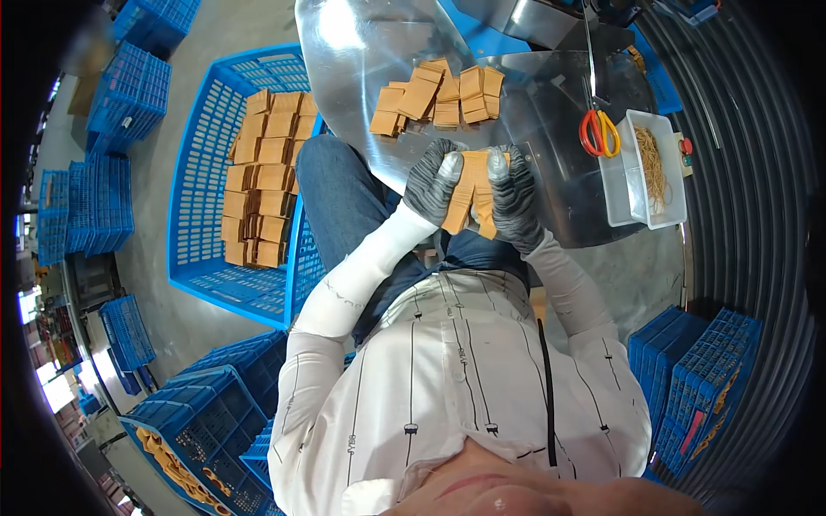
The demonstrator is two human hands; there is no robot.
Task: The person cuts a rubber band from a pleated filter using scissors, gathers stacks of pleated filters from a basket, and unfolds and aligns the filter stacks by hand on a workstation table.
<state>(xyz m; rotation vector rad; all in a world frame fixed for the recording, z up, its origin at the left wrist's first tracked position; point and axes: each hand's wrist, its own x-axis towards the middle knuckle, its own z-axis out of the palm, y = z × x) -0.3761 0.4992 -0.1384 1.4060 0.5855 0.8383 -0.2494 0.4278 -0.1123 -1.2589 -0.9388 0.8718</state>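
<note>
Both hands wear grey striped knit gloves with pale fingertips. Between them, above my lap at the table's near edge, is a stack of flat tan pieces [471, 185], splayed apart at its lower end. My left hand [434, 182] grips the stack's left side with the thumb on top. On the right side, my right hand [513, 198] holds it the same way. Just beyond, several tan stacks [422, 90] lie in a loose pile on the shiny metal table [551, 95]. What the pieces are made of I cannot tell.
To the left stands a blue plastic crate [191, 198] with rows of tan stacks. Scissors [600, 133] with red and yellow handles lie on the table's right side. Beside them is a white tray [615, 185] of rubber bands [651, 168]. More blue crates [705, 387] stand around.
</note>
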